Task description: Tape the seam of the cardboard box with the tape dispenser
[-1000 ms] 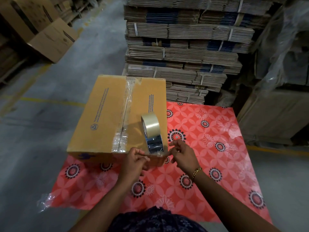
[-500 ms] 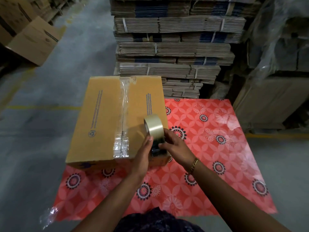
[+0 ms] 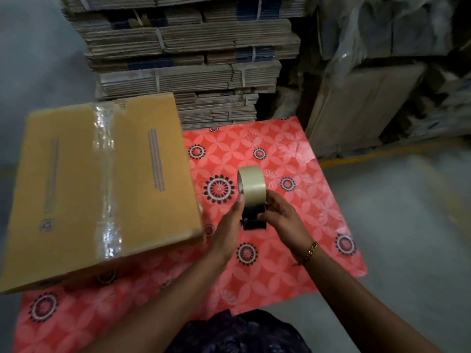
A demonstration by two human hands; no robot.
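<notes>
Now both hands, left hand [image 3: 229, 225] and right hand [image 3: 283, 220], clasp the tape dispenser [image 3: 252, 197]; the cardboard box [image 3: 102, 187], seam [image 3: 105, 179] running away, lies nearer the left

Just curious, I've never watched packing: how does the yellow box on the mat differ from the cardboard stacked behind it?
The box is folded up into shape; the stack is flat sheets in strapped bundles. The box has clear tape along its seam; the stack shows white straps, no tape. The box looks yellower, the stack duller brown. Both are cardboard.
</notes>
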